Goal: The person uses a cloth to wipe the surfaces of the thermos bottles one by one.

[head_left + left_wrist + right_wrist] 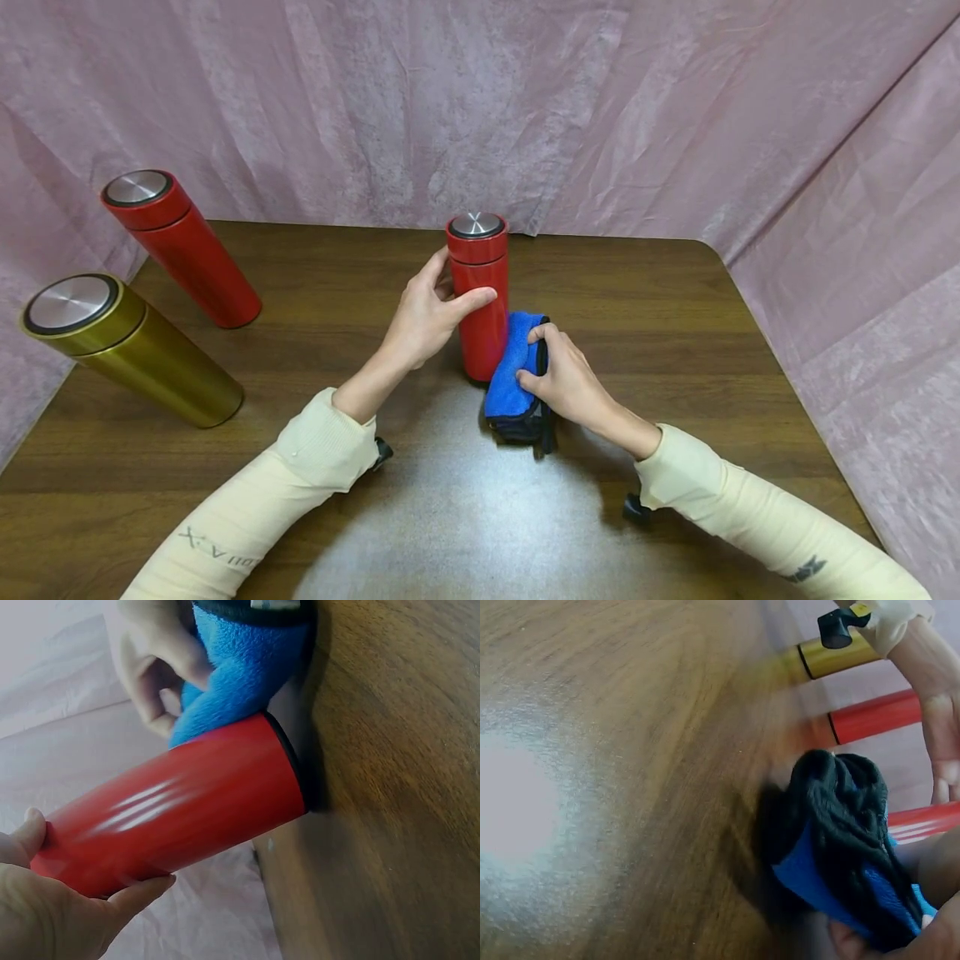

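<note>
Near the middle of the table stands a red thermos flask (483, 321) with a steel-topped lid. My left hand (423, 312) grips its upper body from the left, thumb across the front. In the left wrist view the flask (172, 810) shows its black base rim close to the wood. My right hand (570, 375) pinches a folded blue cloth (513, 375) with black edging, and the cloth lies against the flask's lower right side. The right wrist view shows the cloth's layered black edges (840, 817), with fingers partly hidden behind them.
To the left, a second red flask (187, 250) and a gold flask (142, 358) stand upright on the brown wooden table (675, 333). Pink curtains (480, 108) hang behind the table and along its sides. A bright glare lies on the table's front middle.
</note>
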{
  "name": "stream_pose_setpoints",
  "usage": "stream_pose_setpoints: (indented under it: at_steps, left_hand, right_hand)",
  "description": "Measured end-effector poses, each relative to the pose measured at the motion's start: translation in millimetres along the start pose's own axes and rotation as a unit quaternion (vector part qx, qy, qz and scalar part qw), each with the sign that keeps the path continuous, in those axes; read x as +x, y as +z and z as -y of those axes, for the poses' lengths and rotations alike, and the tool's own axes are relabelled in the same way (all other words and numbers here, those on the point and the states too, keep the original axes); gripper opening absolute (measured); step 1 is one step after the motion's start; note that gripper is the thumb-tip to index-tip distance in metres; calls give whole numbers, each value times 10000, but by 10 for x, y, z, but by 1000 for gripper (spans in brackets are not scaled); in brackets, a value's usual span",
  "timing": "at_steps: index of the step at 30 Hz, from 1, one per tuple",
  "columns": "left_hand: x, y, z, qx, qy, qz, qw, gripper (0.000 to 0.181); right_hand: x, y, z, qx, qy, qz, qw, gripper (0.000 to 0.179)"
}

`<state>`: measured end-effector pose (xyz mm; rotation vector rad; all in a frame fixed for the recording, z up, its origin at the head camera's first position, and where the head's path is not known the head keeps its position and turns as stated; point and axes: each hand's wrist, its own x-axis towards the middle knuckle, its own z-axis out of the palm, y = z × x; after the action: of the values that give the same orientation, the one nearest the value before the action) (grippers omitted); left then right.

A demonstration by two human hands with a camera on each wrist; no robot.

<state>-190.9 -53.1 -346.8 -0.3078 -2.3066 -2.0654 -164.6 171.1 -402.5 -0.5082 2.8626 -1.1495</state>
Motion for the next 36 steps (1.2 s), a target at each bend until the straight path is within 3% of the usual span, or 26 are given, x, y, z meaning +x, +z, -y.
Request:
stream_pose_setpoints:
  at_steps: [7,12,19,27,36]
  left_hand:
    - [6,-4,-5,-53,-56,-19,10000,74]
    - [8,-10,-1,-133,-167,-116,9997,75]
    - [10,-8,3,-135,-176,-91,9997,75]
    - [8,9,11,-56,-164,-108,9998,75]
    - [0,29,7,-300,-81,-138,9994,70]
  right_hand:
    - [63,-89,43,-176,500,650,9965,45]
    - [41,-218,172,141,514,358,9979,45]
    - [71,-416,448,849,-90,-354,9957,48]
    - [149,-607,705,1539,-769,-904,9809,49]
    - [187,-619,752,1325,-1793,-1537,9626,52]
